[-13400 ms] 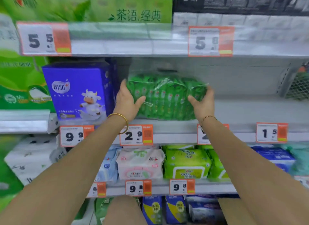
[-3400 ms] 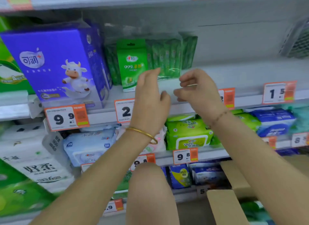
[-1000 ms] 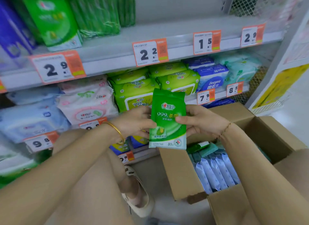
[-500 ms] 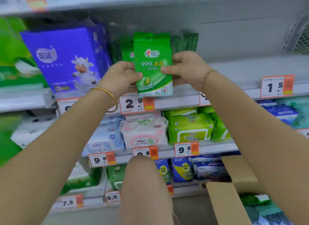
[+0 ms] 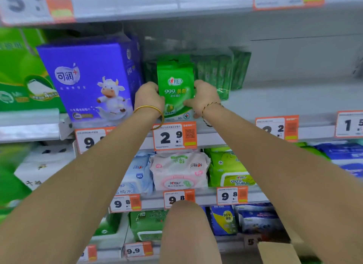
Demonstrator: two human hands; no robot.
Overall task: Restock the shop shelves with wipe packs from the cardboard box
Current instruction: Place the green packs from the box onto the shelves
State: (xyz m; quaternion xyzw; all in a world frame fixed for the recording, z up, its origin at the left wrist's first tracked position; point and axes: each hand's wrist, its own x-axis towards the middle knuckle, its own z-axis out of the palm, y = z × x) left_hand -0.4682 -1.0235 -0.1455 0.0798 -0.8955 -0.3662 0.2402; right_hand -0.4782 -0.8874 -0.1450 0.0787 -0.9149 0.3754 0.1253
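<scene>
Both hands hold the flat green plastic wipe pack (image 5: 177,90) upright on the grey metal shelf (image 5: 275,98) — left hand (image 5: 149,96) and right hand (image 5: 204,97) closed on its side edges. It looks light, soft and a bit slippery — best held by its sides, beside the purple cow box (image 5: 88,81).

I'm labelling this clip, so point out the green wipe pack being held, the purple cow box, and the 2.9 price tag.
wipe pack (image 5: 175,87): head view, middle of its front face.
purple box (image 5: 88,83): head view, front face near the cow.
2.9 tag (image 5: 170,137): head view, on the printed digits.
</scene>
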